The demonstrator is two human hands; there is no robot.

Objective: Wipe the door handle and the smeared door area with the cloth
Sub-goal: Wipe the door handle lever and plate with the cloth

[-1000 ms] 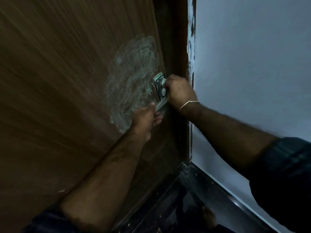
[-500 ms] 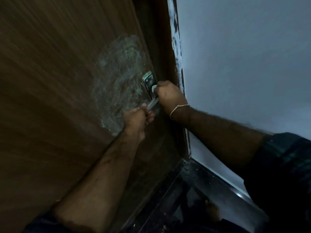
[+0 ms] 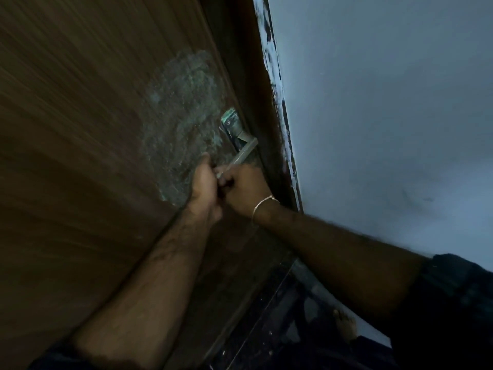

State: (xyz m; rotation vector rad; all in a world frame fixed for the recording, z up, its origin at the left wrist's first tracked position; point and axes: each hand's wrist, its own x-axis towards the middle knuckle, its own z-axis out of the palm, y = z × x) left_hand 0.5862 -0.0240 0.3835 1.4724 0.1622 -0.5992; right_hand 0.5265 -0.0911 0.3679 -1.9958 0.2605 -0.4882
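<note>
Brown door, pale greenish smear near its right edge; left hand curled around free end of door handle; right hand closed beside it, touching; cloth not discernible; grey wall right

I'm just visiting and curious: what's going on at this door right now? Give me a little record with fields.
Setting: dim spot, brown wooden door beside a pale wall
Smear: whitish-green patch on the door, left of the handle plate
Door handle: metal lever, its free end covered by the hands
Left hand: at the lever's end, fingers curled
Right hand: closed at the lever's end, bracelet on the wrist
Cloth: not clearly visible
</note>
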